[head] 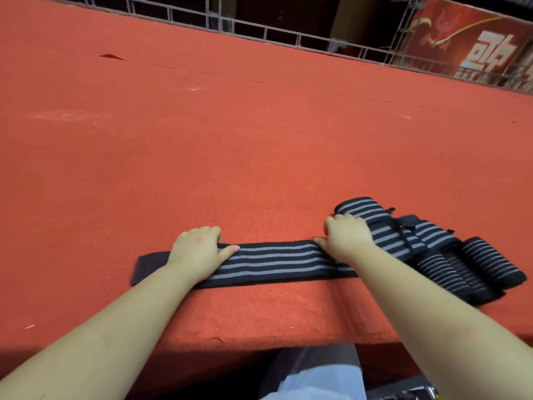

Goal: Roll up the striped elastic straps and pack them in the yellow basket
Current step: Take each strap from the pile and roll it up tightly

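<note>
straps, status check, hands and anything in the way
Left hand flat on the strap, right hand at its right end. Strap flat, unrolled. Pile of straps to the right. Basket not in view.

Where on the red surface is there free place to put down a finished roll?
Free: the wide red carpet beyond both hands, up to the metal railing, and the strip left of the flat strap. Crowded: the near right, where the pile of straps lies beside the right hand.
</note>
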`<state>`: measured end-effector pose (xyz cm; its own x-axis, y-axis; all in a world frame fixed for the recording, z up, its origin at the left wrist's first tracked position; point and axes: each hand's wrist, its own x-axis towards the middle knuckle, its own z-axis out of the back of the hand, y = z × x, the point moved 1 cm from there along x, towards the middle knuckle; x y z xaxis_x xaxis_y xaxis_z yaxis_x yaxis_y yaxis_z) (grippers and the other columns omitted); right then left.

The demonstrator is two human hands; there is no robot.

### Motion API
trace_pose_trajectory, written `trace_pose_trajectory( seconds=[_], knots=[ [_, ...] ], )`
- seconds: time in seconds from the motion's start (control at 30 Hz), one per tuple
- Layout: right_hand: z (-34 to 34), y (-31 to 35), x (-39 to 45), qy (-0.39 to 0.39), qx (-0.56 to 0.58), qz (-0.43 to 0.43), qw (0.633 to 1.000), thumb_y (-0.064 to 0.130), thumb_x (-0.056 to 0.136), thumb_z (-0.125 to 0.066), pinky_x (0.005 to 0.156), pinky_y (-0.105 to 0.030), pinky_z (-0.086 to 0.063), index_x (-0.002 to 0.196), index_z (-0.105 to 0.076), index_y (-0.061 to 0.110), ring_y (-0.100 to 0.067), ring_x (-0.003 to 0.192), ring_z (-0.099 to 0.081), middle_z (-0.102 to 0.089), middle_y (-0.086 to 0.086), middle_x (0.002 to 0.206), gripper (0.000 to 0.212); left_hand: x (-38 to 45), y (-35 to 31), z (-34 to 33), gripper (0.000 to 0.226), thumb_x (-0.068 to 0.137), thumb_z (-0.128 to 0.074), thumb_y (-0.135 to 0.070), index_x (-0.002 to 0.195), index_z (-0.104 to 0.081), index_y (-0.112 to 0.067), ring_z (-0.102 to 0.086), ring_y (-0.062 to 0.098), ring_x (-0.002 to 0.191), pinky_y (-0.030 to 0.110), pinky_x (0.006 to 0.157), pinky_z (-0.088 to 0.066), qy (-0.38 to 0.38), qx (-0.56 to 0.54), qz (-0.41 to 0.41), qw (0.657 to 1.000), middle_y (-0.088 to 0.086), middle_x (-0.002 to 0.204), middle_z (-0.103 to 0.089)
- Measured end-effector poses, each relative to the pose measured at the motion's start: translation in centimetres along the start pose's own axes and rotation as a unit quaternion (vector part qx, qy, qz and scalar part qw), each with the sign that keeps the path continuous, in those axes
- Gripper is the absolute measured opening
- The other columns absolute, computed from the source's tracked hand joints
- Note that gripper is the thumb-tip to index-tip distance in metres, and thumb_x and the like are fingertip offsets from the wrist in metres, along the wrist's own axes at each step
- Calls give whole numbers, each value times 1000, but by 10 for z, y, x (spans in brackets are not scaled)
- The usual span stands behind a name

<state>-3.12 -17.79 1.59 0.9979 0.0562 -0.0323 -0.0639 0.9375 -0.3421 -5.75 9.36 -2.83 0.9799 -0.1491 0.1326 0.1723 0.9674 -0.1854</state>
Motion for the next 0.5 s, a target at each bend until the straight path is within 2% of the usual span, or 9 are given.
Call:
trace_pose_trajectory(
  seconds=[0.1,0.17,0.23,0.3,0.4,0.5],
  knots=[
    [-8,40,-9,-21,184,57,981,57,91,-44,97,-37,-38,117,-54,18,-26,115,-49,-57,-6,120,48,-5,7,-1,43,84,-47,-63,99,-51,-23,-52,19,103,31,90,-37,-6,-41,-47,998,-3,104,-56],
    [-3,72,-18,-24,255,129,958,65,84,-48,98,-35,-38,121,-52,20,-23,115,-49,-57,-3,120,59,-11,16,2,58,75,-45,-73,109,-53,-26,-50,16,107,31,94,-38,18,-64,-71,995,-6,108,-54],
    [6,100,-27,-16,282,198,939,78,69,-43,101,-34,-37,129,-47,22,-20,117,-49,-55,0,123,82,-21,29,7,81,61,-37,-82,120,-51,-28,-49,15,110,32,97,-37,37,-80,-94,992,-7,114,-53],
    [11,120,-31,-11,291,243,925,82,61,-38,104,-35,-36,135,-43,23,-19,119,-48,-54,1,126,94,-35,44,11,95,55,-38,-85,131,-45,-28,-46,14,115,32,101,-35,52,-70,-114,990,-7,122,-50],
    [13,137,-33,-21,286,294,912,74,68,-58,107,-33,-33,139,-42,20,-19,123,-46,-52,0,132,91,-52,65,13,100,59,-40,-83,140,-38,-24,-41,14,125,29,107,-28,47,-61,-125,989,-5,135,-44],
    [14,148,-36,-21,291,295,910,65,77,-60,113,-29,-24,144,-37,22,-16,134,-36,-42,1,145,83,-62,78,13,87,71,-35,-76,140,-40,-23,-40,12,130,24,110,-24,28,-76,-109,991,-4,141,-44]
  ],
)
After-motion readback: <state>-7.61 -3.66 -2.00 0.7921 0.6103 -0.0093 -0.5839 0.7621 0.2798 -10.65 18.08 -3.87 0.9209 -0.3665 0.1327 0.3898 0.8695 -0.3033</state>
